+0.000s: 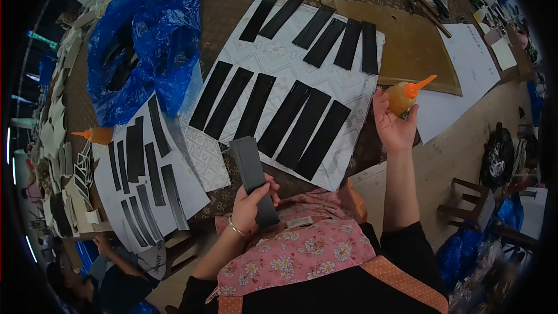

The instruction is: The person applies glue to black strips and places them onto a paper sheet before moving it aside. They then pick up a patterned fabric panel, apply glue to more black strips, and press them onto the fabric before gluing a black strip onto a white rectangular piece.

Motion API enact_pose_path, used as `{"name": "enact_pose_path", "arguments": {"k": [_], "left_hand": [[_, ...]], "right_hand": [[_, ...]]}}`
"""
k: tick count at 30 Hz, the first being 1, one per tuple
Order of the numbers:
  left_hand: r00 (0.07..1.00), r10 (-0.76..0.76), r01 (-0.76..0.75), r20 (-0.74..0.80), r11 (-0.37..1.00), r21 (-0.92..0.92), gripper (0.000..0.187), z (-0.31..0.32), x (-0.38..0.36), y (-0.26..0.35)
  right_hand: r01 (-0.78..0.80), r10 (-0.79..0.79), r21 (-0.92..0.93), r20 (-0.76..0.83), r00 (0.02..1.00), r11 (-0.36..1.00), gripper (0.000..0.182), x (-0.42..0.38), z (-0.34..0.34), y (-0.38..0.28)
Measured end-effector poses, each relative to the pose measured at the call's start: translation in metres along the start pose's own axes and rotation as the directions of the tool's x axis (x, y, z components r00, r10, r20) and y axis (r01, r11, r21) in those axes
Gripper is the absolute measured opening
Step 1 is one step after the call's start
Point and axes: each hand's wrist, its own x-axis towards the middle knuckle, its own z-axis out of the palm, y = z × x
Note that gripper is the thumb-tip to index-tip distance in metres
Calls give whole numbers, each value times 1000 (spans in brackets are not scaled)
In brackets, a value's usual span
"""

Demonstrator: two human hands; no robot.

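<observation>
My left hand [251, 202] is closed around a dark grey stack of flat strips [246, 166], held over the near table edge. On the right, my right hand [396, 129] grips a squeeze bottle [401, 100] with amber contents and an orange nozzle pointing up and right. Between the hands lies a white patterned sheet [302, 75] bearing two rows of black strips [266, 110]. Some strips have shiny edges, and several in the near row touch or overlap.
A crumpled blue plastic bag [165, 29] sits at the back left. Nearer, a white sheet [192, 189] carries more black strips, beside a second orange-tipped bottle [100, 135]. A brown board [401, 46] and tools lie back right. Another person [116, 279] is at lower left.
</observation>
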Motion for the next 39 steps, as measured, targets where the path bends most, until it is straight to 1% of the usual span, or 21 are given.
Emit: {"name": "enact_pose_path", "arguments": {"k": [1,2,3,4,5,6,8,10,11,14,16,18,20,21,23,27,29,30,32,36,39], "left_hand": [[1000,5,-5,-5,1000,-9,20,-4,0,-4],[999,36,-40,24,981,190,20,-9,0,-7],[997,61,-78,57,921,382,21,-8,-2,-5],[997,66,-80,50,922,378,21,-6,-4,-3],[945,277,-317,171,663,678,24,-2,-6,1],[843,406,-477,353,261,839,28,4,-8,8],[864,288,-464,412,138,875,36,3,-14,26],[897,306,-316,318,-57,947,39,5,-21,37],[899,308,-310,311,-55,949,39,1,-21,38],[715,699,-140,-24,177,974,52,-28,-18,34],[671,736,-178,-83,268,947,64,-72,-10,25],[655,751,-114,-83,208,971,76,-64,-14,40],[685,649,95,-331,372,924,83,-56,-12,47],[684,649,94,-333,375,922,83,-58,-12,46],[621,776,77,-112,82,994,89,-63,-9,43],[602,791,285,-106,-89,954,84,-46,-13,45],[547,829,43,114,-164,986,65,-36,-10,48],[546,830,43,113,-163,986,65,-31,-7,42],[652,730,-332,204,33,943,42,-18,0,24],[659,614,-527,435,-36,849,36,9,15,1],[639,590,-494,494,-179,851,38,8,22,-4]], "right_hand": [[-4,-4,92,79,997,996,52,8,-6,-8],[-16,-14,185,156,988,983,53,14,-12,-15],[-25,-3,179,155,988,984,53,13,-10,-13],[-19,8,83,134,991,996,48,10,-9,-11],[-15,16,-12,114,993,1000,44,6,-8,-8],[-23,24,-14,115,993,1000,44,2,-11,-6],[157,-66,-481,202,977,862,45,-8,-16,-4],[239,-68,-603,293,954,761,45,-15,-17,-4],[330,-55,-695,387,921,638,44,-17,-18,-3],[341,-12,-671,444,896,658,47,-19,-22,-11],[315,15,-659,444,896,684,48,-21,-16,-9],[285,45,-653,439,897,702,49,-21,-15,-4],[301,31,-640,454,890,707,49,-19,-16,-2],[301,34,-642,454,890,705,49,-18,-17,-1],[396,1,-672,509,861,626,48,-17,-18,2],[496,-61,-673,560,826,549,47,-8,-28,-1],[557,-184,-673,544,819,487,46,-3,-32,0],[557,-183,-673,545,818,487,46,-1,-34,1],[625,-236,-693,580,780,361,43,5,-36,4],[633,-330,-722,547,769,277,38,16,-39,9],[602,-401,-746,478,781,285,35,18,-35,15]]}}
